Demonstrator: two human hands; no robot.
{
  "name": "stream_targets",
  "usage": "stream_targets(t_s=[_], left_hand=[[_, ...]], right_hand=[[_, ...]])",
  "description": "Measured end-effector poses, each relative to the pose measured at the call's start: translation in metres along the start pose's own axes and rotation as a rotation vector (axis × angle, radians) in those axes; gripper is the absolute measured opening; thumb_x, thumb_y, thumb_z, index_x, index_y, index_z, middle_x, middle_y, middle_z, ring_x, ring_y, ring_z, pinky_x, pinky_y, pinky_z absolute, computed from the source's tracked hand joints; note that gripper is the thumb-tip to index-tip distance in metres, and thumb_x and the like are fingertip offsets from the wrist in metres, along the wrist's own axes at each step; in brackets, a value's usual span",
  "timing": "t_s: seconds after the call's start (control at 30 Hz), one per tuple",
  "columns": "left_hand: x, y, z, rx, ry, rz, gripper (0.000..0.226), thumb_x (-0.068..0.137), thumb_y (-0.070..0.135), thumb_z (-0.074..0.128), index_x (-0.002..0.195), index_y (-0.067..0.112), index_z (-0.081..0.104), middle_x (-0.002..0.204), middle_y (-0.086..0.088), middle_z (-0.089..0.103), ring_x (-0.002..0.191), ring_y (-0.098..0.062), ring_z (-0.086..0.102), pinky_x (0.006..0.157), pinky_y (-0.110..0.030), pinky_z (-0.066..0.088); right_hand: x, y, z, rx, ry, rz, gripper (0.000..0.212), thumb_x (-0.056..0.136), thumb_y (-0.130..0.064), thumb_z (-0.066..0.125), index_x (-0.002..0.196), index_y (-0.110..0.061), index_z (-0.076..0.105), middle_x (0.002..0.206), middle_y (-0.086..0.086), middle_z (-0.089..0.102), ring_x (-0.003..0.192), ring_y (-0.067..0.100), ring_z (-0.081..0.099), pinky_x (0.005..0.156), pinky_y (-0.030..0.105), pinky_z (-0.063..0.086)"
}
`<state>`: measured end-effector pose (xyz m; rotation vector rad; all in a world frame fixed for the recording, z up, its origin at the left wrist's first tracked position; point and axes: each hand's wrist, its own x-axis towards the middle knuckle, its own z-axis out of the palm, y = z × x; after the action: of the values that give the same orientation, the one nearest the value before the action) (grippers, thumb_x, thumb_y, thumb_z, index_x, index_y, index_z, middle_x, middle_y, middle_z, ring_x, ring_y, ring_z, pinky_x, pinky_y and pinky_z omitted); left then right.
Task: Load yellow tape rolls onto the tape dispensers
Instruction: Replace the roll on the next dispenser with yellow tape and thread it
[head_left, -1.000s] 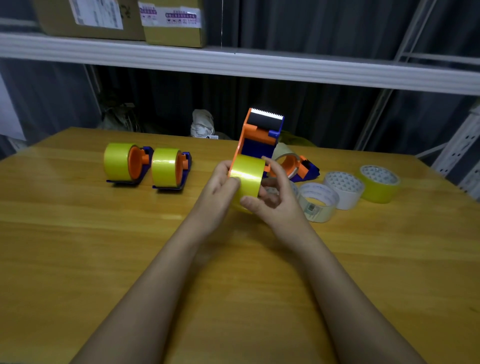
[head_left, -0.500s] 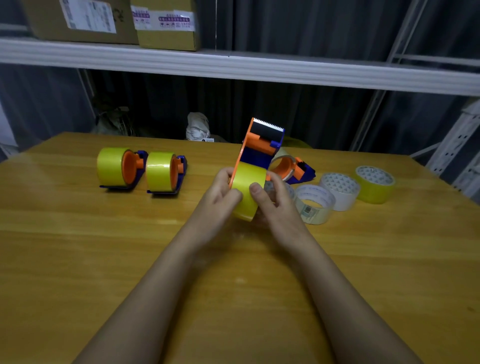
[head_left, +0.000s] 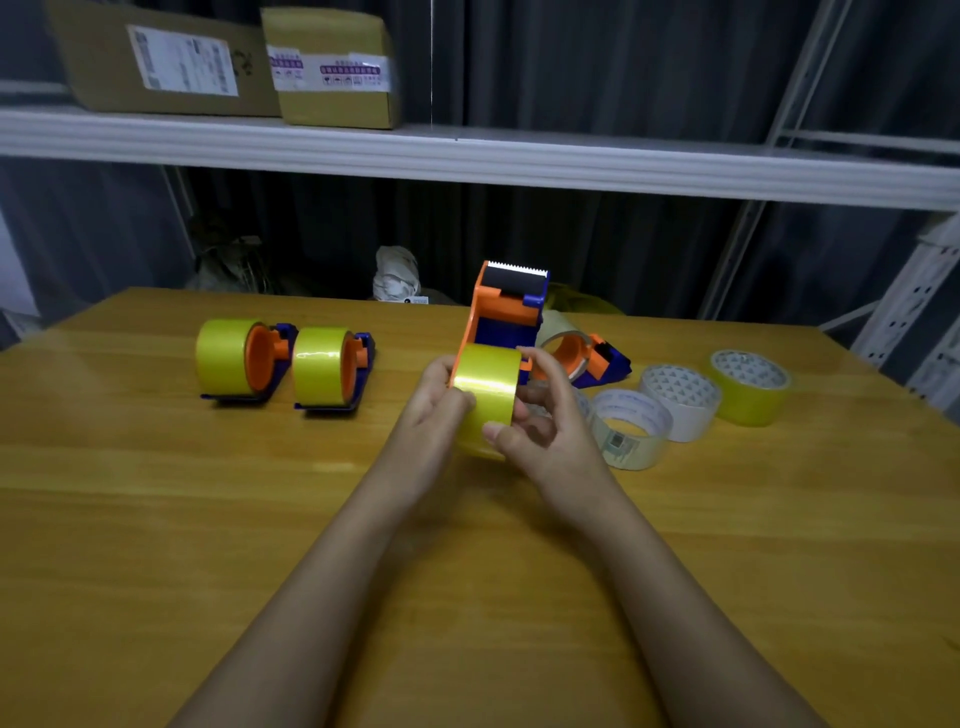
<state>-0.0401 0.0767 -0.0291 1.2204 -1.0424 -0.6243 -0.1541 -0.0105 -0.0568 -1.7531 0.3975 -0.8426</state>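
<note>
while hands (head_left: 511, 415) grip one, four dispensers (head_left: 506, 322)

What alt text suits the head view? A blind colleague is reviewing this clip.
Both hands, left hand and right hand, hold a yellow tape roll on an upright orange-blue dispenser over a wooden table. Two loaded dispensers lie left; loose rolls lie right.

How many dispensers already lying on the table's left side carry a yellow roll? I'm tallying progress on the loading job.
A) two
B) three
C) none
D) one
A: two loaded dispensers, the far-left dispenser and the second dispenser, lie side by side left of the hands, each with a yellow roll on its orange hub; a third roll is on the dispenser held by the left hand and right hand.
</note>
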Motion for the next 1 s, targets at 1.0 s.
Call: stream_targets(t_s=[1.0], left_hand=[[-0.0038,0.0031,0.0019,0.056,-0.050,0.042,0.025,0.096,0.002,0.036,0.107,0.023,0.047,0.088,0.003,0.056,0.067,0.008,0.056,0.060,-0.010,0.045]], right_hand=[[0.0001,-0.0028,-0.0016,-0.021,0.003,0.122,0.067,0.073,-0.061,0.063,0.131,-0.041,0.036,0.116,-0.012,0.056,0.097,0.005,0.064,0.083,0.030,0.056]])
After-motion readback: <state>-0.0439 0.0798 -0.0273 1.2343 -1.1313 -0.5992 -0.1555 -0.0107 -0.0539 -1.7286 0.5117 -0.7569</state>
